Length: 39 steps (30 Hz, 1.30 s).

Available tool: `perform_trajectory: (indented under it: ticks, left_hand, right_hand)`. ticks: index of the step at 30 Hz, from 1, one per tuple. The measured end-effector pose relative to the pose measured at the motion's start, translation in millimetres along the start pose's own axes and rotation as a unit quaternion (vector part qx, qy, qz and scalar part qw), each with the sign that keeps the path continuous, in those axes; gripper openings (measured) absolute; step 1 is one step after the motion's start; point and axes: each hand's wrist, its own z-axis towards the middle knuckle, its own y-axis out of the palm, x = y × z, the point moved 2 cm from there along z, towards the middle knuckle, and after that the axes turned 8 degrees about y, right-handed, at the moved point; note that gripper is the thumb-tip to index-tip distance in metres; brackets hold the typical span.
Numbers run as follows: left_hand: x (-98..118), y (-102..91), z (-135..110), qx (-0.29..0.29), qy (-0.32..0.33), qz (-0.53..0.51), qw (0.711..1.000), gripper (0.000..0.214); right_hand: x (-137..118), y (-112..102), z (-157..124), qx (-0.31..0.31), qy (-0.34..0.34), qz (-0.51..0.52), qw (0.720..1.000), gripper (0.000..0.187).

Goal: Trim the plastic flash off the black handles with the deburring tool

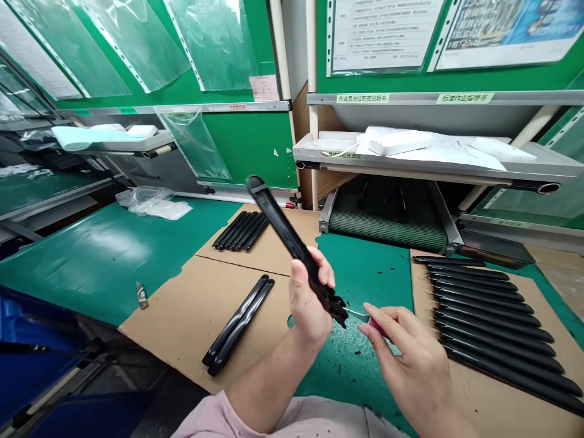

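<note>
Head view, looking down on a green-matted workbench. Left hand point(310, 301) is clenched around the lower part of a long black moulded plastic bar point(283, 228), holding it up off the bench. Bar's long axis runs diagonally: the rounded upper end sticks out up and away to the upper left of the view, and the rough, forked lower end pokes out past the fist toward the lower right. Right hand point(410, 359) is grasping a small pink-handled blade point(376, 326) in a pinch between thumb and fingertips, its thin metal tip pointing left at the forked end. Tip is just beside that end; contact can't be told from this view. So left hand holds the bar, right hand is the one lying on the forked-end side, and the bar's far end points away from both.

Under the hands is a green bench mat point(360, 274). Two black bars point(237, 325) lie side by side on a cardboard sheet point(182, 322) left of the hands, a tight group of black bars point(239, 231) lies farther up, and a long row of black bars point(493, 322) lies on cardboard to the right. A small metal cutter point(142, 295) lies on the mat on the left. Pink sleeve point(214, 420) at the bottom edge.
</note>
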Motion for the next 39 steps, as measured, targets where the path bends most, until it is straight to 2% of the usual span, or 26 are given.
perform_trajectory:
  ticks: [3,9,11,14,16,19,20,21,23,25,28,31,34,37,39]
  left_hand:
    - [6,0.3,-6,-0.006,0.056,0.017,0.998,0.040]
    - [14,2.4,-9,-0.010,0.092,0.019,0.996,0.041]
    - [17,3.7,-8,-0.004,0.109,0.016,0.994,0.040]
    - [19,4.0,-5,-0.006,0.123,0.005,0.992,0.040]
    - [17,2.3,-2,-0.019,0.089,-0.005,0.996,0.038]
    - [6,-1.9,5,-0.041,-0.045,0.013,0.998,0.034]
    - [1,-3.5,7,-0.043,-0.094,0.029,0.994,0.034]
    - [-3,-4.9,9,-0.043,-0.134,0.046,0.989,0.034]
    - [-11,-6.9,13,-0.041,-0.186,0.070,0.979,0.036]
    - [-17,-7.7,15,-0.048,-0.209,0.082,0.973,0.038]
    - [-22,-9.4,15,-0.067,-0.228,0.089,0.967,0.038]
    - [-27,-13.7,15,-0.067,-0.247,0.091,0.962,0.040]
    - [-31,-17.9,15,-0.053,-0.253,0.087,0.962,0.047]
    - [-33,-19.1,14,-0.046,-0.253,0.077,0.963,0.051]
    - [-33,-18.2,13,-0.039,-0.257,0.063,0.963,0.049]
  right_hand:
    - [-4,3,2,0.024,-0.026,-0.011,0.999,0.034]
    - [-13,4,5,0.113,-0.054,-0.001,0.992,0.043]
    - [-15,6,6,0.113,-0.043,0.013,0.993,0.039]
    - [-14,9,9,0.079,-0.023,0.047,0.995,0.032]
    - [-10,5,13,0.086,-0.002,0.060,0.994,0.029]
    - [0,-5,21,0.135,0.058,0.071,0.987,0.026]
    - [4,-7,24,0.127,0.081,0.079,0.985,0.024]
    - [8,-7,26,0.097,0.100,0.093,0.986,0.023]
    - [12,-2,25,-0.007,0.122,0.125,0.985,0.024]
    - [14,6,18,-0.104,0.111,0.138,0.979,0.025]
    - [14,15,4,-0.158,0.058,0.096,0.981,0.026]
    - [13,18,-6,-0.166,0.036,0.064,0.983,0.030]
    - [11,18,-10,-0.160,0.028,0.090,0.983,0.034]
    - [8,19,-9,-0.137,0.011,0.102,0.985,0.034]
    - [8,21,-6,-0.096,0.000,0.083,0.992,0.034]
